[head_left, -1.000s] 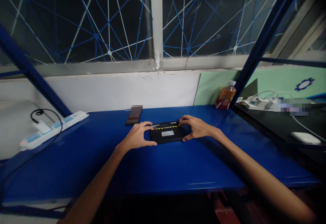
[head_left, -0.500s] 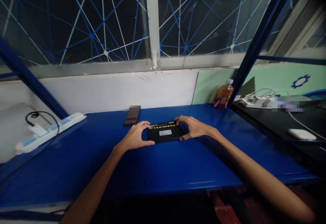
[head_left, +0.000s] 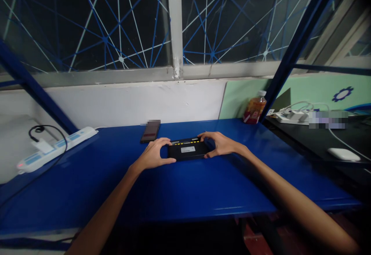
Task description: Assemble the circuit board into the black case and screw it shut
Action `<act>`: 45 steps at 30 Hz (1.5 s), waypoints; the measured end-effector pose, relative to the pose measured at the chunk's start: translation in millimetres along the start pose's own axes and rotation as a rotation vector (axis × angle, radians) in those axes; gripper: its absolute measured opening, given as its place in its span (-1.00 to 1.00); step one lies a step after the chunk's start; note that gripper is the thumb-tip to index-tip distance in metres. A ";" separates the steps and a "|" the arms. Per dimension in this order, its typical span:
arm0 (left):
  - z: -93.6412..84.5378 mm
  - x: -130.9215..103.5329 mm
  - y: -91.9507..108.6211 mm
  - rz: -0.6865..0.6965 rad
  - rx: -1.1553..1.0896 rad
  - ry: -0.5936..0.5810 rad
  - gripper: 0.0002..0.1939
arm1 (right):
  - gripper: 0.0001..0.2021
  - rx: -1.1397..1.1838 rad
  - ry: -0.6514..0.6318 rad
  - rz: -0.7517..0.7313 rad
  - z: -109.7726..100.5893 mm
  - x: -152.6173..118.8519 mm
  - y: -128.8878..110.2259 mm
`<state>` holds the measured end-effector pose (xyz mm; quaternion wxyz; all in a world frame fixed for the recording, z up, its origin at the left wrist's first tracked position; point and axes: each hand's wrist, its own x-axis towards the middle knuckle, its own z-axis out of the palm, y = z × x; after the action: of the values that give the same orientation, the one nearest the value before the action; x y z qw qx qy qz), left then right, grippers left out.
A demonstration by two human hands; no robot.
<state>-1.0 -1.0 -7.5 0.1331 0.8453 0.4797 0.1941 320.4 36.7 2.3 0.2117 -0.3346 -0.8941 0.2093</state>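
Observation:
A flat black box-like device [head_left: 188,154] with a pale label and a row of yellow marks along its far part is on the blue table, in the middle of the view. My left hand [head_left: 156,153] grips its left end, the thumb at the near corner and the fingers at the far one. Around the right end, my right hand [head_left: 219,145] holds it the same way, fingers behind and thumb in front. A dark phone [head_left: 150,131] lies just beyond my left hand.
On the blue table [head_left: 185,193], a white power strip [head_left: 59,148] with a black cable runs along the left. A bottle of reddish-orange drink [head_left: 255,108] stands at the back right. Further right, a black surface [head_left: 304,139] carries a white case [head_left: 344,154] and cables.

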 end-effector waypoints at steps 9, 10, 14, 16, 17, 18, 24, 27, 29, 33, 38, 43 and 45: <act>-1.2 0.0 -1.2 0.009 -0.009 0.016 -0.41 | -0.50 0.020 0.013 0.027 -3.1 1.8 -0.6; -0.5 0.1 -1.9 0.011 -0.007 0.016 -0.41 | -0.49 0.019 0.014 0.026 -2.4 2.0 -0.2; 3.2 0.7 -5.0 0.011 0.005 0.017 -0.43 | -0.49 0.024 -0.002 0.014 0.2 2.3 1.9; 4.9 1.0 -6.2 0.012 0.011 0.026 -0.43 | -0.50 0.028 -0.005 0.011 0.9 2.3 3.1; 5.4 1.2 -6.6 0.011 0.014 0.029 -0.43 | -0.49 0.030 -0.006 0.010 1.1 2.3 3.7; 5.9 1.3 -6.7 0.010 0.018 0.029 -0.43 | -0.49 0.032 -0.006 0.009 1.2 2.3 4.3; 4.3 1.5 -4.0 -0.019 0.025 0.016 -0.38 | -0.48 0.041 -0.002 0.005 2.4 2.4 6.4; 2.1 1.9 -2.5 -0.025 0.016 0.001 -0.36 | -0.47 0.042 -0.004 0.015 2.8 2.7 6.2; 0.9 2.4 -2.8 -0.024 0.013 -0.009 -0.35 | -0.47 0.041 -0.004 0.017 2.8 2.8 5.6; 0.4 3.7 -6.5 0.000 -0.014 -0.027 -0.33 | -0.47 0.035 -0.006 0.032 2.2 1.6 5.1; 1.4 5.1 -12.4 -0.009 -0.082 -0.083 -0.29 | -0.42 0.045 -0.022 0.070 1.4 -0.9 3.8; 2.0 6.2 -17.3 0.007 -0.108 -0.094 -0.29 | -0.40 0.080 -0.028 0.089 1.3 -2.2 -0.4; 2.3 6.8 -18.7 0.016 -0.106 -0.092 -0.30 | -0.43 0.110 -0.035 0.097 1.0 -2.1 -1.7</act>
<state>-10.9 14.2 -15.9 0.1983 0.8489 0.4553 0.1813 320.4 33.8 1.9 0.2036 -0.3616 -0.8677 0.2737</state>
